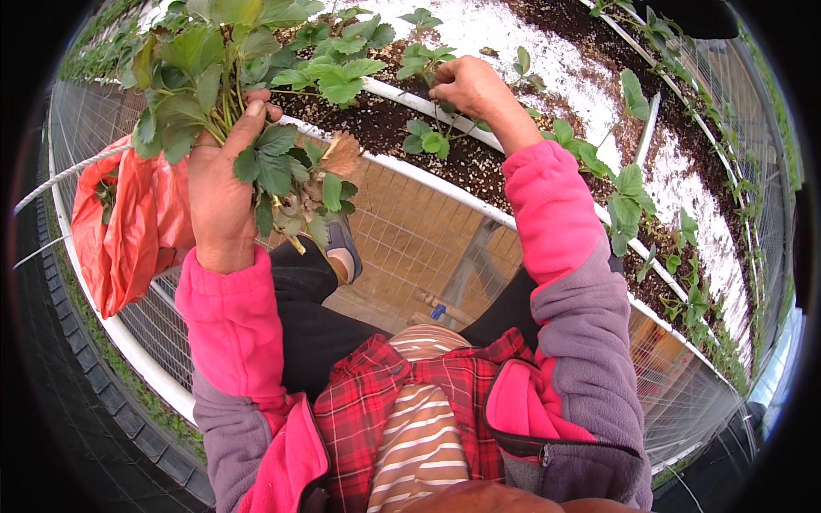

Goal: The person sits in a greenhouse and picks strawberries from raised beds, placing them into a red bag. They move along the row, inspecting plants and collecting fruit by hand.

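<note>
A thick bunch of green strawberry leaves and stems [221, 83] is gripped in my left hand [224, 186], the thumb laid over the stems. Lower leaves, a dry brown leaf [340, 154] and cut stem ends hang beside that hand's wrist. My right hand [471, 86] reaches over the planting bed [474, 157], its fingertips pinched together at a small strawberry plant [417, 61]. Whether a stem is between those fingers cannot be told. Just below it, a low plant with small leaves [436, 144] stands in the dark soil by a white pipe [410, 96].
An orange-red plastic bag [131, 218] hangs at the left, near a white rope [70, 173]. White rails [442, 186] and wire mesh [397, 224] edge the raised bed. More strawberry plants [628, 199] line its right side along white sheeting [693, 211].
</note>
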The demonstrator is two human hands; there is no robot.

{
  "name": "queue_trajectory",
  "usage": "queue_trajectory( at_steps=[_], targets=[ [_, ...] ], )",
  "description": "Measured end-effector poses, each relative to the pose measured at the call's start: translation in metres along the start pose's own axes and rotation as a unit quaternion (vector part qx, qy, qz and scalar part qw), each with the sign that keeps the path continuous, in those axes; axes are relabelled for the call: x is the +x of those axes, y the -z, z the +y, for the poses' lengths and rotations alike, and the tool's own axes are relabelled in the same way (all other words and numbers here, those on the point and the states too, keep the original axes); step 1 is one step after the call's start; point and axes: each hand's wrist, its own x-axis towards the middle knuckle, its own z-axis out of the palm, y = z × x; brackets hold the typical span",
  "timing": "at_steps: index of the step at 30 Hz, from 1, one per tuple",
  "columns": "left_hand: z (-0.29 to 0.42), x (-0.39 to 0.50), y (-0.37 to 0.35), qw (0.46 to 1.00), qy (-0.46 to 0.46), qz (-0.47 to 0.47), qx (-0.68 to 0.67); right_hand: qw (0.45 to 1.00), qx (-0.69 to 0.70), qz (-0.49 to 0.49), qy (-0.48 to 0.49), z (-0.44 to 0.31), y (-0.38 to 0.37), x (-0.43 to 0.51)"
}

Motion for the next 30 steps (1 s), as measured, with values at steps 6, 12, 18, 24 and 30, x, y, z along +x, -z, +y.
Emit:
queue_trajectory(
  at_steps=[6,12,18,24,30],
  targets=[
    [0.002,-0.002,-0.004,1.0,-0.018,0.007,-0.024,0.994,-0.017,0.089,-0.056,0.025,0.032,0.008],
    [0.002,-0.001,-0.004,1.0,0.002,0.012,-0.016,0.99,-0.088,0.02,-0.111,0.026,-0.008,0.012],
    [0.003,-0.003,-0.006,0.999,-0.021,0.023,-0.019,0.994,-0.073,0.039,-0.064,0.041,-0.028,0.024],
    [0.002,-0.001,-0.004,1.0,-0.006,0.022,0.003,0.988,0.044,0.129,-0.073,0.075,-0.007,0.031],
    [0.0,0.0,-0.008,0.999,-0.03,0.019,-0.025,0.918,0.294,0.075,-0.255,0.088,0.034,0.031]
  ],
)
